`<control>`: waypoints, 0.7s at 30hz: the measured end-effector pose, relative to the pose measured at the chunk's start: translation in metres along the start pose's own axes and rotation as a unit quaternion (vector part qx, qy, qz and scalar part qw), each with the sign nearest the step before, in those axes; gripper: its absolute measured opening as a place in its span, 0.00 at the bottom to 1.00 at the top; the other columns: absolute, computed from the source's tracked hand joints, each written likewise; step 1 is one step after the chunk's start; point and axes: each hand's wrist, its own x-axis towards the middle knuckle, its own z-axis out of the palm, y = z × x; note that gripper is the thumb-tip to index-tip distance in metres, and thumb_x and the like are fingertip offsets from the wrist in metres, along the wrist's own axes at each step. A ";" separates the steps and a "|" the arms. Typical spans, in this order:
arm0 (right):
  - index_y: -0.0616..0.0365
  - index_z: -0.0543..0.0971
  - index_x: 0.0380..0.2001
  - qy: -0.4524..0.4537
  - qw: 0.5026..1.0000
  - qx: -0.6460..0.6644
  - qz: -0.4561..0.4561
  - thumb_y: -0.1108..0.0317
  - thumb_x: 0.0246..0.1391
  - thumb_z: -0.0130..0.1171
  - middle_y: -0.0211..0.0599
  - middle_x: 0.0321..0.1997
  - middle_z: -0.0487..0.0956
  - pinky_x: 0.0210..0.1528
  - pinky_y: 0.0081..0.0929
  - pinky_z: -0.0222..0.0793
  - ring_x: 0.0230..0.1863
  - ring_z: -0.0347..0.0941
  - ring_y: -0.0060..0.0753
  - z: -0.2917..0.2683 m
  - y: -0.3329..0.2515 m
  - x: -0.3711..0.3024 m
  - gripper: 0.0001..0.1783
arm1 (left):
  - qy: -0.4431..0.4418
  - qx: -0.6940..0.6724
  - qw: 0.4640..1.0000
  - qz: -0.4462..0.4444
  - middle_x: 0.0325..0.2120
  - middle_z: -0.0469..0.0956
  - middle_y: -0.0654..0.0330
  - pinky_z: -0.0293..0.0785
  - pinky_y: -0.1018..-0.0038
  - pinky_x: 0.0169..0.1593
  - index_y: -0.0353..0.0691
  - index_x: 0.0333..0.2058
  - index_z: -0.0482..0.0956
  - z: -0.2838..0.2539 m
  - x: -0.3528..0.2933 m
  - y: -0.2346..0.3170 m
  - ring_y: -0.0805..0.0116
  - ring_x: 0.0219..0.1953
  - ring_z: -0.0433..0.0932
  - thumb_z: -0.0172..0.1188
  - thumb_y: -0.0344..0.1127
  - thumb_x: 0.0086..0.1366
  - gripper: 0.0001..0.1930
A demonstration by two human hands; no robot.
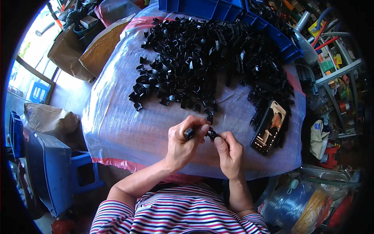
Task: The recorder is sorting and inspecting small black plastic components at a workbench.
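Note:
My left hand (181,144) and my right hand (231,156) are close together over the front of the table. Between their fingertips is a small black plastic part (211,133), pinched from both sides. A second black piece (188,133) sticks out of my curled left fingers; its full shape is hidden. Just beyond my hands lies a big heap of black plastic pieces (177,62), many of them curved clips. More slender black parts (261,70) are piled on the right side of the heap.
A translucent woven sheet (128,128) covers the table. To the right, a phone (269,126) with a lit screen leans on black parts. Blue crates (202,8) stand at the back. A blue stool (85,171) is at left, crowded shelves (339,74) at right.

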 end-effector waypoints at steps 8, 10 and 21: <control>0.60 0.67 0.30 -0.093 0.988 -0.110 -0.055 0.60 0.61 0.45 0.41 0.20 0.71 0.24 0.27 0.63 0.24 0.73 0.37 0.006 -0.024 0.046 0.13 | -0.038 -0.293 0.951 -0.091 0.31 0.74 0.64 0.67 0.81 0.29 0.39 0.39 0.73 -0.015 0.010 0.002 0.78 0.31 0.70 0.55 0.38 0.61 0.11; 0.57 0.69 0.31 -0.004 0.989 -0.141 -0.037 0.55 0.59 0.47 0.44 0.20 0.74 0.25 0.32 0.66 0.24 0.74 0.45 0.000 -0.016 0.081 0.15 | -0.033 -0.422 0.898 -0.123 0.44 0.73 0.55 0.76 0.70 0.36 0.40 0.39 0.71 -0.026 0.020 0.003 0.62 0.47 0.73 0.54 0.37 0.61 0.10; 0.63 0.72 0.40 0.031 0.952 -0.291 -0.088 0.72 0.44 0.58 0.41 0.28 0.73 0.35 0.34 0.67 0.31 0.71 0.41 -0.009 0.031 0.107 0.17 | -0.026 0.360 0.902 0.238 0.24 0.72 0.59 0.69 0.70 0.36 0.41 0.32 0.78 -0.032 0.052 -0.001 0.60 0.30 0.72 0.61 0.26 0.45 0.11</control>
